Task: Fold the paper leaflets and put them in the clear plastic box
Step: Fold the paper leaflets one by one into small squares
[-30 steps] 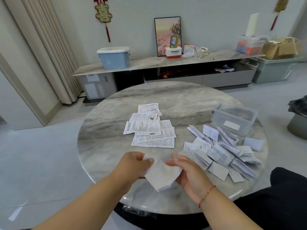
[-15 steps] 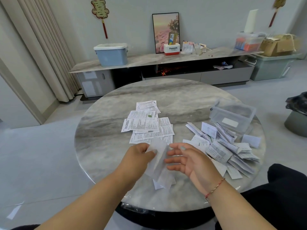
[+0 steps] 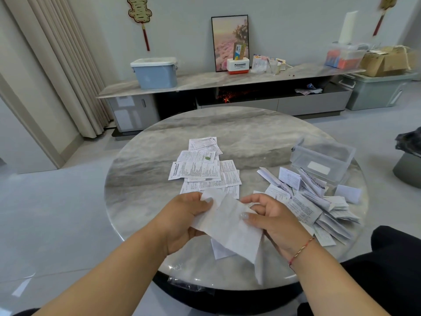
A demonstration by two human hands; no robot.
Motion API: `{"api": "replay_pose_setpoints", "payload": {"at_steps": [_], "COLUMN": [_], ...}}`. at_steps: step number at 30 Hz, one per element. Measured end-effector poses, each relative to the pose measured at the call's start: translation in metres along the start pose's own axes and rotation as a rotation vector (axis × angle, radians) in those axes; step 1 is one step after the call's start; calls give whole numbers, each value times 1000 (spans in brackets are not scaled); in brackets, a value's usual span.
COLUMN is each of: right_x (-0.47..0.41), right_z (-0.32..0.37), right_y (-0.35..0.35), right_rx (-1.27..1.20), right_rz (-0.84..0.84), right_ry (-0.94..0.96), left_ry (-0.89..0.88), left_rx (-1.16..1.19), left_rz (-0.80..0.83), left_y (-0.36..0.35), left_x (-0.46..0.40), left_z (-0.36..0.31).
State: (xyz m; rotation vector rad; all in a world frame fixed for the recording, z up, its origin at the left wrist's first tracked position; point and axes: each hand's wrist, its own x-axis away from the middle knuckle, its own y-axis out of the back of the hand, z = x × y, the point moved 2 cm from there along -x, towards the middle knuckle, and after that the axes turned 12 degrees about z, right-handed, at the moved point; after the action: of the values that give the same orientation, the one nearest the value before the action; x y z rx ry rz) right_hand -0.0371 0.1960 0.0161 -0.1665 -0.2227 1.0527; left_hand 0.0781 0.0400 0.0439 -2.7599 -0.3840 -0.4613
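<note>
Both hands (image 3: 227, 215) pinched the flimsy, creased leaflet (image 3: 230, 226) by opposite edges; light paper, best held at its corners.

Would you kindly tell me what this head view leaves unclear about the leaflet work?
- Leaflet in both hands: print too faint to read; fold count unclear.
- Left hand fingers: hidden under that sheet.
- Clear plastic box: translucent walls, contents uncertain.
- Folded pile: overlapping, uncountable.

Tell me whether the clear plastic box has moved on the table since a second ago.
No. The clear plastic box sits at the same spot near the table's far right rim, behind the folded leaflets.
</note>
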Motion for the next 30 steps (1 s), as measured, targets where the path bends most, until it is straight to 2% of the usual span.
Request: {"api": "replay_pose_setpoints", "payload": {"at_steps": [1,3,4,5,7,9,11,15,19,22,24,27,30], "right_x": [1,2,3,4,6,8,8,4,1,0,-1,-1,1], "right_z": [3,10,13,16,21,18,13,9,2,-2,-3,-1,-2], "right_y": [2,8,10,9,8,6,2,4,0,-5,-6,-6,-7], "right_rx": [30,46,-21,-129,-272,-247,-118,242,229,204,197,210,198], "right_rz": [-29,-49,-6,61,209,285,254,31,-63,-142,-173,-187,-136], "right_ry": [-25,-74,-90,-104,-121,-124,-98,22,-20,-42,-53,-113,-168], "left_ry": [-30,-100,-131,-145,-121,-63,-10,36,69,102,104,103,119], "left_rx": [-120,-514,-674,-736,-608,-379,-249,-117,-99,0,-70,-257,-298], "left_rz": [-55,-227,-291,-311,-237,-123,-44,30,59,100,145,86,84], "left_y": [1,7,8,9,6,1,-4,-7,-14,-17,-20,-18,-17], "left_x": [0,0,1,1,1,1,2,4,5,7,8,7,6], "left_z": [-2,-5,-6,-6,-4,-1,1,4,6,7,6,8,10]}}
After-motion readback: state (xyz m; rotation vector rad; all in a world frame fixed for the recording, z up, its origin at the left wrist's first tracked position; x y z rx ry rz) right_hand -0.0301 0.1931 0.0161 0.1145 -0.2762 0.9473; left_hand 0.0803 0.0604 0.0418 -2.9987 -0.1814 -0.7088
